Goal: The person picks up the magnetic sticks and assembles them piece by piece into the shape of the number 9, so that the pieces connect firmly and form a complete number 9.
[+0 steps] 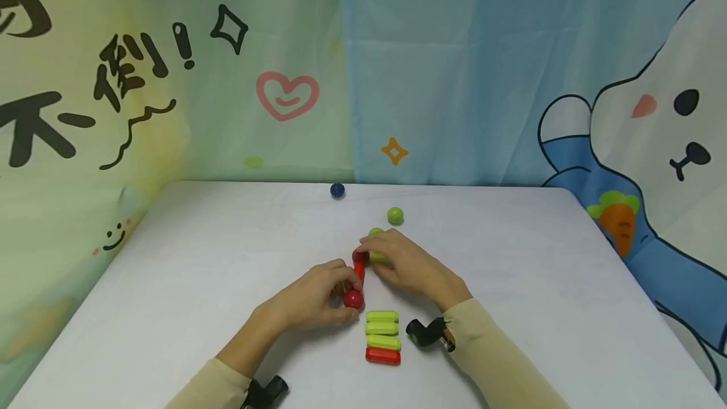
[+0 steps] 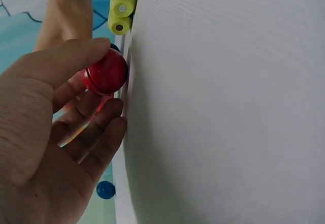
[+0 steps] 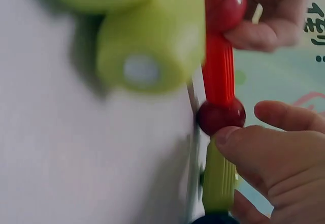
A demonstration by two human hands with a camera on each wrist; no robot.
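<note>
With thumb and fingers, my left hand [image 1: 318, 295] pinches a glossy red ball [image 1: 353, 299] at the near end of a short red rod [image 3: 218, 71]. A darker red ball [image 3: 221, 116] joins the rod's far end. My right hand [image 1: 406, 264] holds that second ball, its thumb pressed on the ball's side and the index finger lifted off. From this ball a yellow-green rod [image 3: 219, 176] leads away, partly covered by the right hand in the head view. Just beyond the right fingers a green ball [image 1: 375, 230] peeks out.
Three yellow-green rods [image 1: 382, 328] and one red rod [image 1: 383, 356] lie side by side nearer the front, between the forearms. Another green ball [image 1: 396, 215] sits farther back, and a dark blue ball [image 1: 337, 190] rests by the far edge of the white table [image 1: 238, 226].
</note>
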